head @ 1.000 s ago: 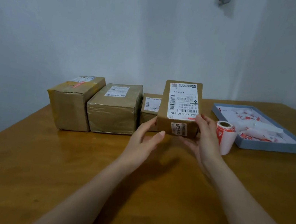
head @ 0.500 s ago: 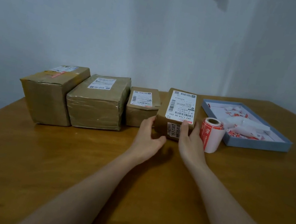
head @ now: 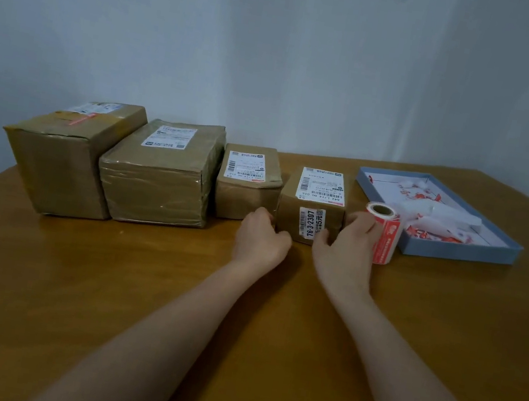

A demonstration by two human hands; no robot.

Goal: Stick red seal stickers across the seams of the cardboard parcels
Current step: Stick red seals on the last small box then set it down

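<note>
Cardboard parcel [head: 311, 207] on table [head: 105, 279], both hands' [head: 263, 240] [head: 345, 248] grip around its edges.

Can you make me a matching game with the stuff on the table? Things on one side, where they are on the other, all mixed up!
Things:
1. biggest parcel
2. sticker roll
3. blue tray
4. small parcel with the 76-3-2307 label

Places:
A. between both hands
B. far right
C. far left
D. standing beside the right hand

Pairs: 1-C, 2-D, 3-B, 4-A
</note>
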